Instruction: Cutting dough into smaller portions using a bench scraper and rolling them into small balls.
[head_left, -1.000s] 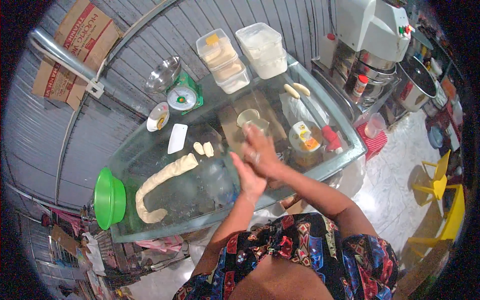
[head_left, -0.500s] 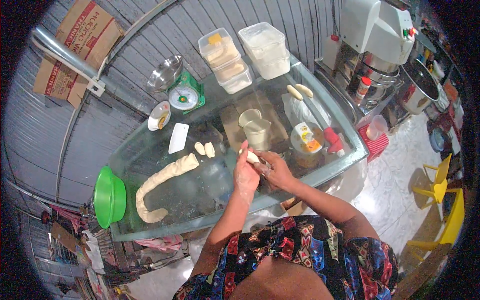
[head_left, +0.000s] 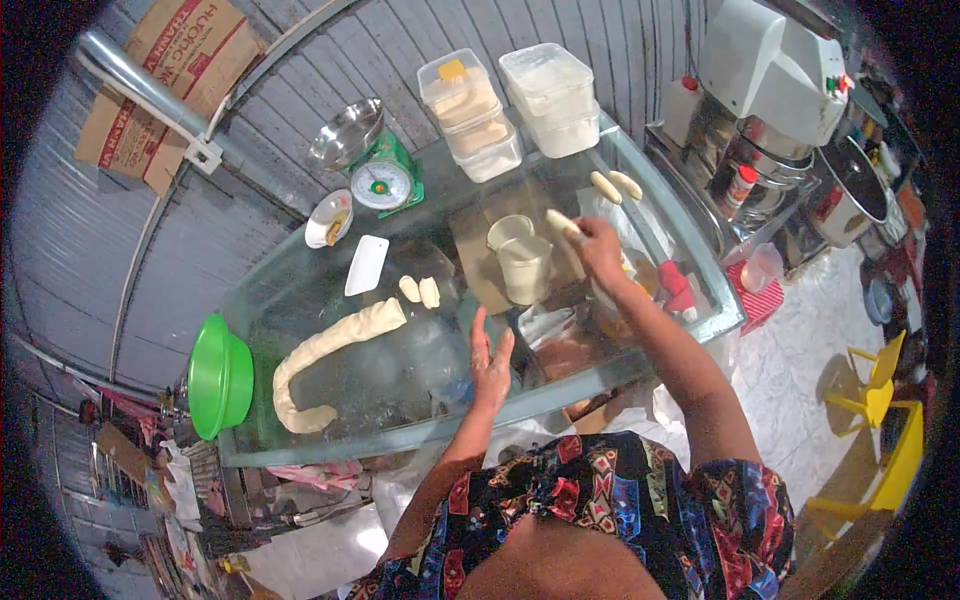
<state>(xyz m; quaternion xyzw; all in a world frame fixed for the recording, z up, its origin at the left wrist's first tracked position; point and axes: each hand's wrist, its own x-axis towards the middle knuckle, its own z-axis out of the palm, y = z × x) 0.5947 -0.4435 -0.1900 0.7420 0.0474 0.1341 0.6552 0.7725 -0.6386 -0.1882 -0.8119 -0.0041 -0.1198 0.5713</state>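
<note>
My right hand (head_left: 599,252) grips a short, smooth dough stick (head_left: 563,222) by one end, above the right part of the glass table (head_left: 395,375). My left hand (head_left: 491,368) hangs near the front edge, thumb and fingers apart, with nothing in it. Two finished-looking dough sticks (head_left: 605,187) lie side by side at the far right of the table. To the left, a long dough roll (head_left: 335,340) curves into a hook. Beside its upper end rest two small cut dough pieces (head_left: 429,293). A white scraper (head_left: 367,265) lies behind them.
Two clear cups (head_left: 525,270) stand mid-table. Behind are a green scale (head_left: 383,184), a small bowl (head_left: 329,219) and stacked tubs (head_left: 549,100). A green basin (head_left: 221,377) stands at the left end. A mixer (head_left: 770,75) stands beyond the right edge.
My hands have parted. The right one has carried the dough stick away and to the right, toward the two sticks. My left hand has let go and opened, moving slightly nearer to me.
</note>
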